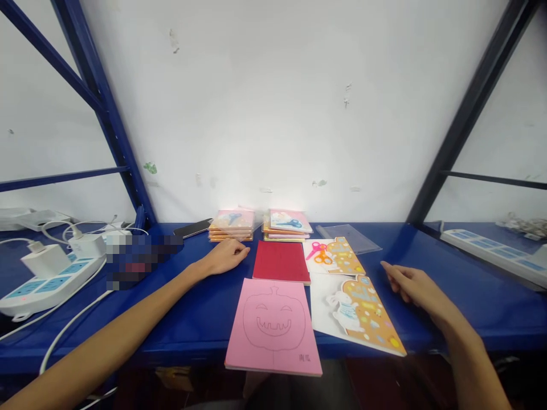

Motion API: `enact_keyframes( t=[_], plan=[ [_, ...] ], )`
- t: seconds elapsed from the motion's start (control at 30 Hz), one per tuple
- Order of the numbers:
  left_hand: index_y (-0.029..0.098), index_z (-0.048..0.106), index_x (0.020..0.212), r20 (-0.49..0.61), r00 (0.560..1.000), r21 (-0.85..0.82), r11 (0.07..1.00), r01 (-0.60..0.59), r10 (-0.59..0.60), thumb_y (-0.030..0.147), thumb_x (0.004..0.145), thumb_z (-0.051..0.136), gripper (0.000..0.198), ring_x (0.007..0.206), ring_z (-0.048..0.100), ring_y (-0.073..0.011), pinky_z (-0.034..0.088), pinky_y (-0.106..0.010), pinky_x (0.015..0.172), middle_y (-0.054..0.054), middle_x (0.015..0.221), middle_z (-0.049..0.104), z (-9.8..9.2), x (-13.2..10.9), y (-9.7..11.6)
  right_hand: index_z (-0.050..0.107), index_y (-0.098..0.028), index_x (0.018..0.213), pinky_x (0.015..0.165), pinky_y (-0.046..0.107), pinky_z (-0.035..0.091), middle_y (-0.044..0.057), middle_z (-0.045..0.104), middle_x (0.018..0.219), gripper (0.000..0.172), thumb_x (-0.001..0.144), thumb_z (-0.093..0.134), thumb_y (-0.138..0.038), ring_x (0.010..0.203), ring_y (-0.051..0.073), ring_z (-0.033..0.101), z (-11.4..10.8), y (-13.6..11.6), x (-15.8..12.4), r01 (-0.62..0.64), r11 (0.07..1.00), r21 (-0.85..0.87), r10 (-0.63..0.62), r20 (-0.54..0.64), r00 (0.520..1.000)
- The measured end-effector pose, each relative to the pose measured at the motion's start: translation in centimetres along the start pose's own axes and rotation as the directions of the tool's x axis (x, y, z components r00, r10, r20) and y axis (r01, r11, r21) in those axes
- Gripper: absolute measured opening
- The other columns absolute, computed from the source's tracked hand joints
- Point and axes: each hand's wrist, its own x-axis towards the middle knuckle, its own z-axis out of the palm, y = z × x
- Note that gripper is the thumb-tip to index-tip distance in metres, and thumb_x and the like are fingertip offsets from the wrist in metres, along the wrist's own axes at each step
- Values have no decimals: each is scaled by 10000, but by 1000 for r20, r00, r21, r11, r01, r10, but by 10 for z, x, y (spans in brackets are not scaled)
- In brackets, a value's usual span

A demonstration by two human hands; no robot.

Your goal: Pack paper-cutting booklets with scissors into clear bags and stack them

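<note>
Head view: both hands empty over the blue shelf [205, 324]. Landmark: red card [281, 262]. My left hand [224, 256] is just left of it, fingers loosely together, narrow, holding nothing. My right hand [410, 285] is well right of it, just beside the rabbit card [356, 313], fingers slightly spread, also holding nothing; can't tell if it touches the shelf. Pumpkin card [273, 327], pink, lies nearer me than the red card, almost touching it. Scissors card [329, 256] is just right of the red card, overlapping the rabbit card. Left stack [231, 225] and right stack [287, 223] of cards sit behind it. Clear sleeve [348, 238] is behind and right of it. Phone [192, 228] is behind and left. Power strip [51, 279] is well left.
</note>
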Motion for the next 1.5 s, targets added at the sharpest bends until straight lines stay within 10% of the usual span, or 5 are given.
enact_keyframes(
  t=[1.5],
  plan=[
    [186,467,555,57,998,111,994,8,-14,384,988,398,481,491,449,-133,197,-304,547,-24,553,575,1,-1,6,650,-199,711,423,264,355,6,597,582,499,834,556,-674,419,121,481,1,2,7,-69,995,75,69,9,998]
  ],
)
